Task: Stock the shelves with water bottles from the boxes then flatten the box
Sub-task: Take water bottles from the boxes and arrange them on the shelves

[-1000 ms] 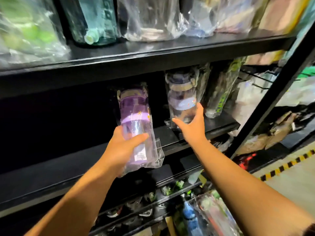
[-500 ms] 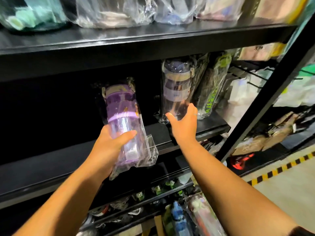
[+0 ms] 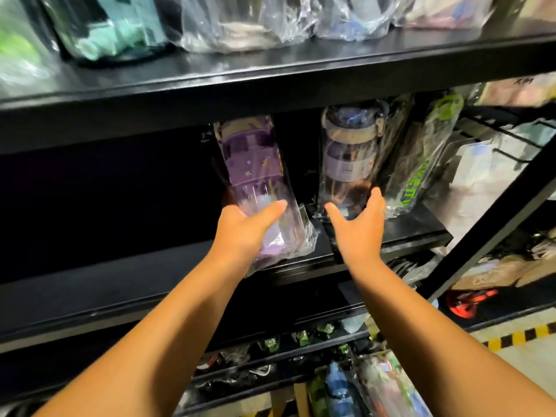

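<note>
Left hand (image 3: 243,233) grips the bag-wrapped purple clear plastic bottle (image 3: 255,173) near its base; right hand (image 3: 358,233), fingers spread, at the grey-lidded clear bottle (image 3: 349,164) just right, contact unclear.

left hand (image 3: 240,228) grips purple bottle (image 3: 252,167); right hand (image 3: 358,228) touches dark bottle (image 3: 349,155).

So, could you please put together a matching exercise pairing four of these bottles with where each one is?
Things:
1. purple bottle
2. grey bottle
3. green-lettered bottle
4. teal bottle

Places:
A. on the top shelf
B. gripped by the left hand
C. leaning, right of the grey bottle
D. just beyond the open right hand

Pairs: 1-B, 2-D, 3-C, 4-A
</note>
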Available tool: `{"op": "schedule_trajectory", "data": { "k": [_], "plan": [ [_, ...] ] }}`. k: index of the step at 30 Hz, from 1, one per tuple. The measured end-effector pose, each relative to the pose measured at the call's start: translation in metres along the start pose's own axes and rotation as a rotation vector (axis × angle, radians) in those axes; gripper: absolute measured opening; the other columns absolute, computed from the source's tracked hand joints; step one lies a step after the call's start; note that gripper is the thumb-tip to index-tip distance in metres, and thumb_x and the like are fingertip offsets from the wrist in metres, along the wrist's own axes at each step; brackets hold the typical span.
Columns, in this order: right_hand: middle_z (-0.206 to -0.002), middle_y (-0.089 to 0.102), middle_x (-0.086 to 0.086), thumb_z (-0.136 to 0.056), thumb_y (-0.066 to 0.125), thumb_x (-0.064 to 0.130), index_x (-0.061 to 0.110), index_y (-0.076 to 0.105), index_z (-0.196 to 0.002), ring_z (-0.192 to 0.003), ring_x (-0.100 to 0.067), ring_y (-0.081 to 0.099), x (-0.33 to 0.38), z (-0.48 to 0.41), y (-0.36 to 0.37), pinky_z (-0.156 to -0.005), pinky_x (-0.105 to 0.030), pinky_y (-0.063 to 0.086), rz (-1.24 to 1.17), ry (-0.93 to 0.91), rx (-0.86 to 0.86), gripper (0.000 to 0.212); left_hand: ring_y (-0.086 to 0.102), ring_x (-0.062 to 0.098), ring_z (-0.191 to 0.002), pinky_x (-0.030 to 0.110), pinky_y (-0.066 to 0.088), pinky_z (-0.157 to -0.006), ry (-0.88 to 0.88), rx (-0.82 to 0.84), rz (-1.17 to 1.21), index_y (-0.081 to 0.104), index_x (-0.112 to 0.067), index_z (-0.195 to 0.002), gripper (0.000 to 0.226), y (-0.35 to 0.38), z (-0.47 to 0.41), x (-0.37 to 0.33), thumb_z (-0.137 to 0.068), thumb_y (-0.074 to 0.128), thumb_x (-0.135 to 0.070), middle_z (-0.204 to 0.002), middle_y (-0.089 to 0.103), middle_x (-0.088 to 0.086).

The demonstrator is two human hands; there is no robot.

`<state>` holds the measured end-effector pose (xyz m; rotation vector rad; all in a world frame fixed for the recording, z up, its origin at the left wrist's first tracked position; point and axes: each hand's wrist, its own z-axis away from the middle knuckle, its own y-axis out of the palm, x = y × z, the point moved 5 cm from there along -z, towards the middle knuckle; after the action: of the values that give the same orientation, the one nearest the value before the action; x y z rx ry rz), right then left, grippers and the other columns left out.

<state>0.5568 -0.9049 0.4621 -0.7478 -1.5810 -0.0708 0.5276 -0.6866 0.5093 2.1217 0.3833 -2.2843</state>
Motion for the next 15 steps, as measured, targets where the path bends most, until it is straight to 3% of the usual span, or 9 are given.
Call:
{"op": "schedule_trajectory", "data": {
  "k": [2,5,7,8,10,12,15],
  "plan": [
    [-0.161,0.023,-0.01,-0.086,0.075,0.036,0.006,0.018,-0.155,-0.148,-0.023,0.02,0.0,-0.001,0.001,-0.112,-0.025,0.022,0.009,-0.005,0.001,0.094,0.027,0.013,-0.039,0.021,0.029,-0.044,0.02,-0.041,-0.028,0.029,-0.018,-0.049,0.063,0.005,-0.006,0.002,-0.084,0.079,-0.036,-0.04,0.027,-0.008],
    [-0.161,0.022,-0.009,-0.086,0.074,0.036,0.007,0.017,-0.155,-0.148,-0.023,0.019,0.0,-0.001,0.001,-0.113,-0.026,0.022,0.023,-0.012,0.007,0.094,0.045,0.012,-0.041,0.025,0.044,-0.053,0.084,-0.127,-0.085,0.051,-0.007,-0.043,0.057,0.012,-0.011,0.009,-0.083,0.08,-0.035,-0.039,0.051,0.001],
    [-0.161,0.021,-0.008,-0.087,0.074,0.037,0.007,0.017,-0.155,-0.148,-0.022,0.019,-0.001,-0.001,0.002,-0.112,-0.024,0.021,0.028,-0.015,0.007,0.094,0.061,0.011,-0.06,0.03,0.055,-0.066,0.141,-0.187,-0.094,0.064,-0.011,-0.066,0.035,0.016,-0.011,0.016,-0.076,0.085,-0.036,-0.065,0.067,0.004],
    [-0.161,0.022,-0.008,-0.087,0.074,0.037,0.007,0.017,-0.155,-0.148,-0.022,0.019,-0.001,-0.001,0.003,-0.11,-0.023,0.021,0.034,-0.02,0.003,0.094,0.065,0.014,-0.08,0.03,0.055,-0.079,0.144,-0.203,-0.11,0.059,-0.012,-0.086,0.041,0.019,-0.011,0.021,-0.072,0.088,-0.038,-0.086,0.068,0.004],
    [-0.16,0.023,-0.008,-0.087,0.074,0.037,0.007,0.018,-0.155,-0.148,-0.022,0.02,-0.002,-0.001,0.003,-0.106,-0.019,0.019,0.04,-0.028,-0.001,0.093,0.057,0.018,-0.106,0.026,0.045,-0.093,0.121,-0.206,-0.186,0.039,-0.017,-0.104,0.065,0.023,-0.008,0.031,-0.07,0.089,-0.039,-0.112,0.055,0.002],
    [-0.16,0.023,-0.008,-0.087,0.074,0.037,0.007,0.018,-0.155,-0.148,-0.022,0.02,-0.003,-0.002,0.003,-0.105,-0.018,0.018,0.037,-0.029,0.0,0.092,0.054,0.02,-0.115,0.03,0.044,-0.1,0.107,-0.189,-0.249,0.033,-0.02,-0.109,0.072,0.025,-0.008,0.035,-0.069,0.088,-0.043,-0.121,0.051,0.003],
    [-0.16,0.023,-0.007,-0.087,0.074,0.036,0.008,0.019,-0.155,-0.148,-0.022,0.02,-0.004,-0.002,0.003,-0.105,-0.017,0.017,0.037,-0.026,-0.003,0.092,0.051,0.017,-0.11,0.031,0.045,-0.098,0.068,-0.149,-0.269,0.029,-0.023,-0.109,0.074,0.022,-0.007,0.036,-0.069,0.087,-0.047,-0.119,0.046,-0.001]
  ]
}}
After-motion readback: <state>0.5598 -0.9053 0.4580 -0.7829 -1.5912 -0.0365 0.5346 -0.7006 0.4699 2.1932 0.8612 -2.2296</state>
